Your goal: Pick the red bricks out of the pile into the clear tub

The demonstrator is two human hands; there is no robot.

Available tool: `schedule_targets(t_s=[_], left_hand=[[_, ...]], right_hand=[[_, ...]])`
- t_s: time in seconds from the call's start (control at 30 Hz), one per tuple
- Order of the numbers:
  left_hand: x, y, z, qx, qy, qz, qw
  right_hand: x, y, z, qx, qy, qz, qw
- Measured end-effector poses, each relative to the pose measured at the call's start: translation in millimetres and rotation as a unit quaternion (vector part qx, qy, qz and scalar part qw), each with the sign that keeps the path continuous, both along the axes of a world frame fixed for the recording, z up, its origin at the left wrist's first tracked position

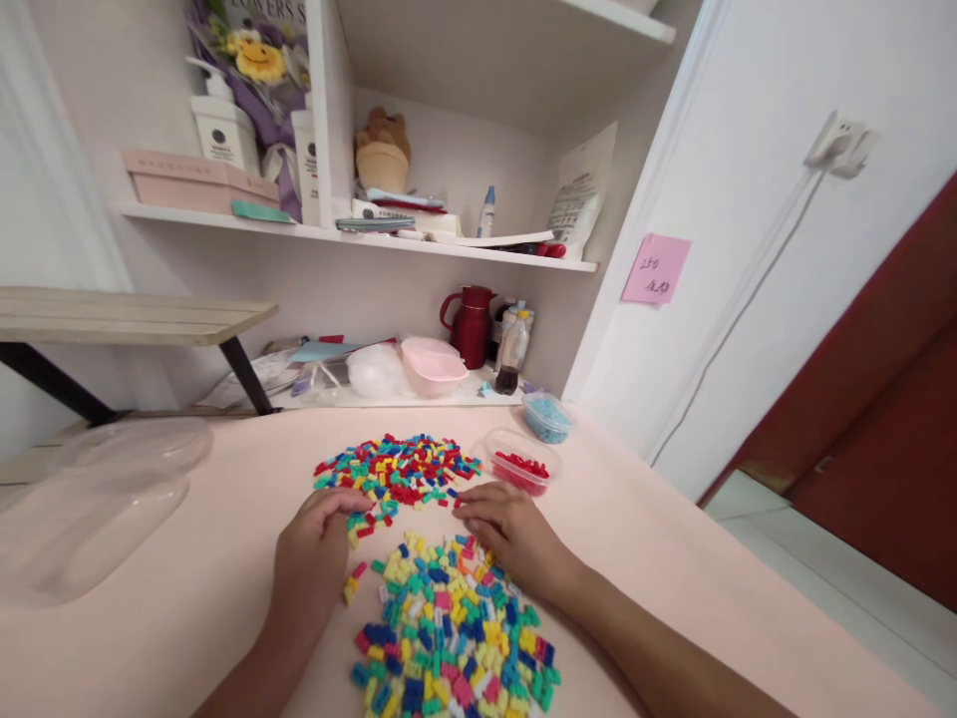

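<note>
Reader: Where do the toy bricks and hands lie?

Author: With the gap between the hands as clock centre, the far pile (408,464) lies at 12, the near pile (456,638) at 6, the left hand (315,534) at 9 and the right hand (515,534) at 3.

Reader: And the fingers?

Author: Left: close together at the far pile's edge. Right: tips slightly apart beside it. Whether either grips a brick cannot be told.

Reader: How is such handling best done?

Author: Probably with light fingertips, few bricks at once, wrists raised so the piles do not mix.

Reader: The containers?

Author: At 2, a clear tub (534,445) holds red bricks (523,466); just beyond, a second tub (544,434) holds light-blue bricks (549,414).
</note>
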State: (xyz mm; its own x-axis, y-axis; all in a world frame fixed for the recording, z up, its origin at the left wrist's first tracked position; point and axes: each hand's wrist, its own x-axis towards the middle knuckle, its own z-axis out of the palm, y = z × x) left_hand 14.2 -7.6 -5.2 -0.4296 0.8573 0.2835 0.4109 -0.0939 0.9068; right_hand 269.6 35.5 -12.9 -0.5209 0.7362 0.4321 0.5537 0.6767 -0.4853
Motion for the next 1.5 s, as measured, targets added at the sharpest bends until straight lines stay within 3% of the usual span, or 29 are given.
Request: schedule_targets(t_s=[0.2,0.47,0.67,1.0,1.23,1.5], left_hand=[[0,-1,0.9,-0.028,-0.001,0.008,1.0],[1,-2,1.7,-0.011,0.011,0.013,1.0],[2,-2,2.3,-0.006,0.011,0.011,1.0],[1,-1,0.4,-0.019,0.007,0.01,1.0],[1,-3,4.1,-0.022,-0.012,0.014,1.0],[0,-4,7.9,-0.029,-0.035,0.018,0.999]], right_hand=[[-2,-1,1.3,0.002,-0.002,0.002,1.0],[6,-10,18.6,0.035,0.022,-0.013,0.999],[2,3,7.9,-0.068,0.021,-0.012,0.997],[-10,16,-2.3,-0.109,-0.008,-0.05,0.993],[-38,27,5.8,-0.061,-0.064,-0.089,0.992],[-48,32,-2.7,-0.06,0.002,-0.077,0.995]])
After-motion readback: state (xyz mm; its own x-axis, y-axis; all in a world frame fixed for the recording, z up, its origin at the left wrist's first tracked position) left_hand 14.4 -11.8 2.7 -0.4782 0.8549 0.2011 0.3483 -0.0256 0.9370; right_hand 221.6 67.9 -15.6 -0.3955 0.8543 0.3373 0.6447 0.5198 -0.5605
